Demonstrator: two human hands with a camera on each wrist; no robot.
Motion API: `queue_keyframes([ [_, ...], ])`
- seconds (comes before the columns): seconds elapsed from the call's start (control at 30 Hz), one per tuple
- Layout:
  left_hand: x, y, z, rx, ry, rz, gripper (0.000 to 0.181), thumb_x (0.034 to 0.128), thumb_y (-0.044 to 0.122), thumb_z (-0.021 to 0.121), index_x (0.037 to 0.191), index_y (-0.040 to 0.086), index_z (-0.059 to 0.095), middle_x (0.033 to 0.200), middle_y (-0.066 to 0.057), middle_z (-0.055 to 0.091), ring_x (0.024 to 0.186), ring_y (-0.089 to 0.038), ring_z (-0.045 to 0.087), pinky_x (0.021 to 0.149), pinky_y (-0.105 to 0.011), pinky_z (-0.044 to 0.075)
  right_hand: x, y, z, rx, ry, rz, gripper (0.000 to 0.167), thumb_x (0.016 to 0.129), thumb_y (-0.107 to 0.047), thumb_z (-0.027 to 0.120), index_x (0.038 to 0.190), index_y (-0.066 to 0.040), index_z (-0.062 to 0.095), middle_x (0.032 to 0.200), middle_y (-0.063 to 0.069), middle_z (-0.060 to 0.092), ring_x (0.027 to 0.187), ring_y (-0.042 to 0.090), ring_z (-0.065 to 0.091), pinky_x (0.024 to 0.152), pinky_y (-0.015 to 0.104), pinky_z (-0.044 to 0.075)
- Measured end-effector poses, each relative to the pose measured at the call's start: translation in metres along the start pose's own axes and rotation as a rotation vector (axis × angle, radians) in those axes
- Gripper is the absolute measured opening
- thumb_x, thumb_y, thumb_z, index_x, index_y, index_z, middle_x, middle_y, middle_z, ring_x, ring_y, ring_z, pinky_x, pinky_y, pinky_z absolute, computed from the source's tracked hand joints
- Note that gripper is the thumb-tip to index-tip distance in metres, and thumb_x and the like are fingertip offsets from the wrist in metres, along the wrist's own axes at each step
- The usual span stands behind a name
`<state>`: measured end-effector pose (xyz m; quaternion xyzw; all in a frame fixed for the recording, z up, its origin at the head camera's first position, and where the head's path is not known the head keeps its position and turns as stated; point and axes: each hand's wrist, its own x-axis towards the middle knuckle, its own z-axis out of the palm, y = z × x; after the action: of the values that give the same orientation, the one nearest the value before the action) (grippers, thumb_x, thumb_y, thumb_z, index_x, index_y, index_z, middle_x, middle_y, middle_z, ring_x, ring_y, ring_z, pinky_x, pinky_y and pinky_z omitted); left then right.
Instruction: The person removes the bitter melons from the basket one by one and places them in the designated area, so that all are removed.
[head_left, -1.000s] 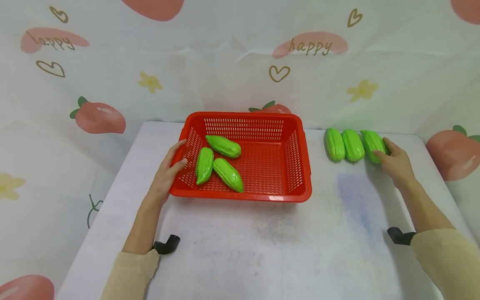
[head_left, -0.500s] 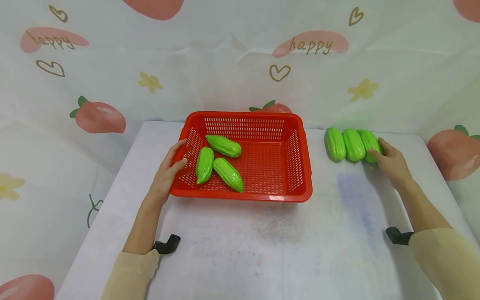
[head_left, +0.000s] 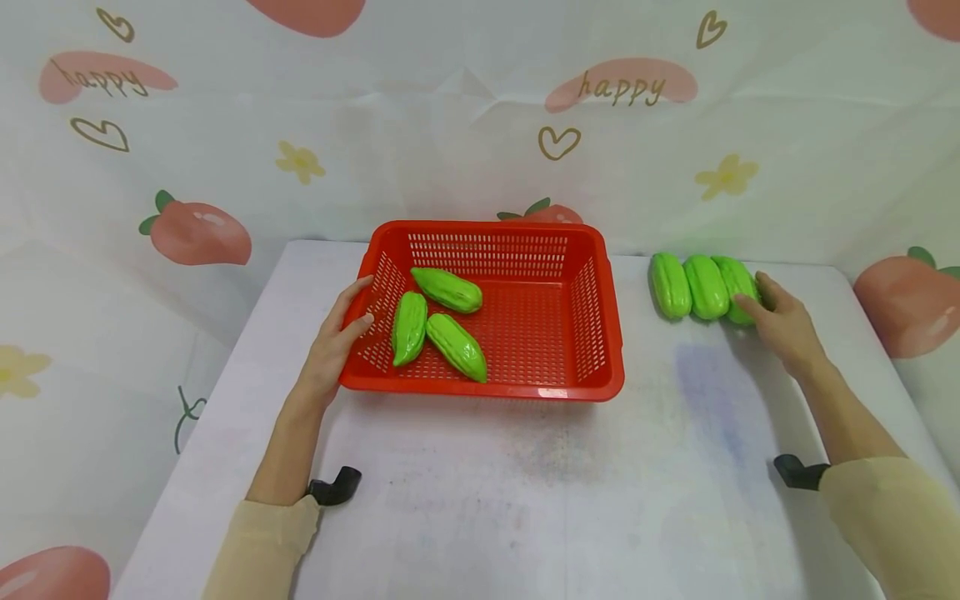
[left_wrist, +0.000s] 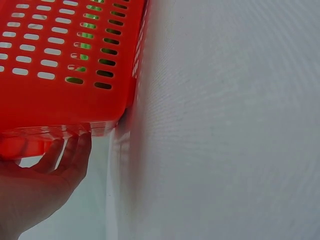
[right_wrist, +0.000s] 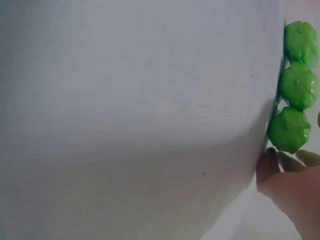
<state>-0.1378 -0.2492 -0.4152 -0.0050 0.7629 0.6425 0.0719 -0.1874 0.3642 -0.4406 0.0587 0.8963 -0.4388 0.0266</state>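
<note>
My left hand [head_left: 333,350] grips the left rim of a red plastic basket [head_left: 480,395], thumb over the rim and fingers outside; the left wrist view shows its fingers against the basket wall [left_wrist: 65,95]. Three ribbed green bitter melons lie in the basket's left half, one of them the front melon [head_left: 456,347]. At the table's back right, three more lie side by side: a left one [head_left: 671,287], a middle one [head_left: 707,287] and a right one [head_left: 733,279]. My right hand [head_left: 789,325] holds the right melon, thumb on its near top and fingers along its right side.
A white table [head_left: 480,500] with faint stains lies under everything. A patterned cloth [head_left: 450,125] hangs behind its back edge. Black curved pieces show at both wrists, such as the left wrist piece [head_left: 335,487].
My right hand has slid the right bitter melon leftward until it sits against the middle one; over the last half second it has barely moved. The left hand stays on the basket.
</note>
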Motion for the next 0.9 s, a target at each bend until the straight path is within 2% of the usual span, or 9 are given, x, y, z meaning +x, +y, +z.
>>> queue_keyframes([
  [0.1,0.0,0.0,0.0,-0.004,0.001,-0.002,0.053,0.1049,0.025,0.044,0.155,0.035,0.029,0.155,-0.003,0.028,0.131,-0.027,0.036,0.091,-0.027,0.047,-0.003,0.001,-0.001,-0.02,0.077,-0.024,0.068,0.103,-0.038,0.046,0.157,-0.006,0.021,0.157,0.025,0.026,0.143,0.035,0.03,0.113,0.021,0.026],
  [0.2,0.0,0.0,0.0,-0.008,0.0,-0.001,0.053,0.1051,0.024,0.044,0.155,0.034,0.029,0.155,-0.003,0.028,0.131,-0.027,0.036,0.091,-0.026,0.048,-0.005,0.001,-0.002,-0.031,0.176,-0.046,0.061,0.103,-0.035,0.048,0.155,-0.007,0.032,0.153,0.022,0.037,0.132,0.014,0.048,0.092,0.007,0.036],
  [0.3,0.001,0.0,0.0,-0.011,0.0,-0.001,0.053,0.1051,0.023,0.044,0.155,0.034,0.029,0.155,-0.004,0.028,0.131,-0.027,0.036,0.091,-0.027,0.048,-0.008,-0.002,-0.002,0.0,0.27,-0.058,0.055,0.103,-0.032,0.05,0.152,-0.009,0.04,0.15,0.017,0.044,0.112,-0.006,0.051,0.083,0.005,0.038],
  [0.37,0.001,0.0,0.0,-0.01,0.002,-0.004,0.053,0.105,0.023,0.044,0.155,0.034,0.03,0.155,-0.003,0.028,0.131,-0.027,0.036,0.091,-0.027,0.048,-0.008,-0.006,0.0,0.035,0.334,-0.07,0.05,0.102,-0.028,0.053,0.148,-0.009,0.047,0.147,0.012,0.05,0.104,-0.01,0.051,0.082,0.006,0.039],
  [0.53,0.0,0.0,-0.002,-0.007,0.009,-0.01,0.053,0.1047,0.024,0.044,0.155,0.035,0.03,0.156,-0.003,0.028,0.13,-0.027,0.036,0.09,-0.027,0.049,-0.01,-0.02,0.009,0.125,0.427,-0.127,0.042,0.099,-0.015,0.059,0.14,-0.009,0.057,0.138,0.002,0.06,0.101,-0.008,0.056,0.087,0.008,0.042],
  [0.7,0.0,0.0,-0.002,-0.014,0.005,-0.004,0.053,0.105,0.023,0.044,0.155,0.034,0.03,0.155,-0.004,0.028,0.13,-0.028,0.037,0.089,-0.025,0.05,-0.016,-0.033,0.017,0.206,0.423,-0.2,0.039,0.096,-0.003,0.06,0.135,-0.009,0.062,0.131,0.0,0.064,0.101,-0.003,0.059,0.09,0.009,0.044],
  [0.9,0.0,0.001,-0.001,-0.018,0.0,-0.01,0.053,0.1049,0.024,0.044,0.155,0.035,0.03,0.155,-0.004,0.028,0.13,-0.027,0.037,0.089,-0.025,0.05,-0.031,-0.058,0.029,0.35,0.372,-0.339,0.039,0.09,0.012,0.06,0.128,0.004,0.063,0.123,0.003,0.068,0.104,0.008,0.063,0.089,0.013,0.047],
])
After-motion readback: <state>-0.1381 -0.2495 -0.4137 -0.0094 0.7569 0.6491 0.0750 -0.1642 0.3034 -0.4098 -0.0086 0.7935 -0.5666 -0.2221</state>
